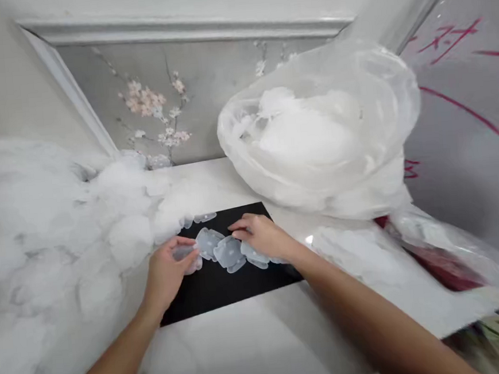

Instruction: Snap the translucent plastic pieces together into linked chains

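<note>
Several thin, translucent white flower-shaped petal pieces [229, 252] lie overlapping in a row on a black mat [214, 288]. At the left end of the row, my left hand [167, 268] pinches the edge of a petal piece between thumb and forefinger. My right hand [259, 235] hovers over the right part of the row, thumb and fingers drawn together. Whether anything is in its fingertips I cannot make out. More petal pieces [204, 217] lie at the mat's back edge.
A large heap of white petal pieces [62, 225] covers the left side. An open clear plastic bag [331, 192] with white pieces stands at the back right. Behind is a framed blossom picture [208, 98]. A dark red item [446, 266] under clear plastic lies at the right.
</note>
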`<state>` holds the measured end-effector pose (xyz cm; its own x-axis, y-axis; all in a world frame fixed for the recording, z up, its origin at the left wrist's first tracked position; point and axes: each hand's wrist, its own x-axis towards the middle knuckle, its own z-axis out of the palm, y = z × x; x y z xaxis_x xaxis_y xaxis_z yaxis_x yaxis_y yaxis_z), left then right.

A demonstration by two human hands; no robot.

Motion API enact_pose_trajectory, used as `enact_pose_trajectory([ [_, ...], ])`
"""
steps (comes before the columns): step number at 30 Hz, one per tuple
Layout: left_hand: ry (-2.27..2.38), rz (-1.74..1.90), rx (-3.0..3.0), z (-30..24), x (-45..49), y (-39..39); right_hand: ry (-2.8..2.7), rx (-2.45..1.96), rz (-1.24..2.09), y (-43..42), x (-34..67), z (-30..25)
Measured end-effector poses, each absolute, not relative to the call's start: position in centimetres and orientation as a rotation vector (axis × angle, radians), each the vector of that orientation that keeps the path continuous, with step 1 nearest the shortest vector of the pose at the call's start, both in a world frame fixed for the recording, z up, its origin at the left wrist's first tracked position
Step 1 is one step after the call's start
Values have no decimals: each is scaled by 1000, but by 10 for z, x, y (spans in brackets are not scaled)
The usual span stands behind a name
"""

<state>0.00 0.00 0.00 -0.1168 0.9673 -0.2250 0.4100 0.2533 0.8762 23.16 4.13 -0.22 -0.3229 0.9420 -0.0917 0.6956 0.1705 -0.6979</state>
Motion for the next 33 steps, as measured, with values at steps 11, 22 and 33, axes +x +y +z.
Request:
enact_pose_trajectory([
  [11,1617,998,1270,-6,-19,7,-1914,-1447,1152,42,233,-7],
  [22,1387,897,1148,3,-31,6,-1340,-1194,2029,47,257,4],
  [33,1319,882,1118,4,-31,5,-1581,-1328,1513,38,229,-14],
])
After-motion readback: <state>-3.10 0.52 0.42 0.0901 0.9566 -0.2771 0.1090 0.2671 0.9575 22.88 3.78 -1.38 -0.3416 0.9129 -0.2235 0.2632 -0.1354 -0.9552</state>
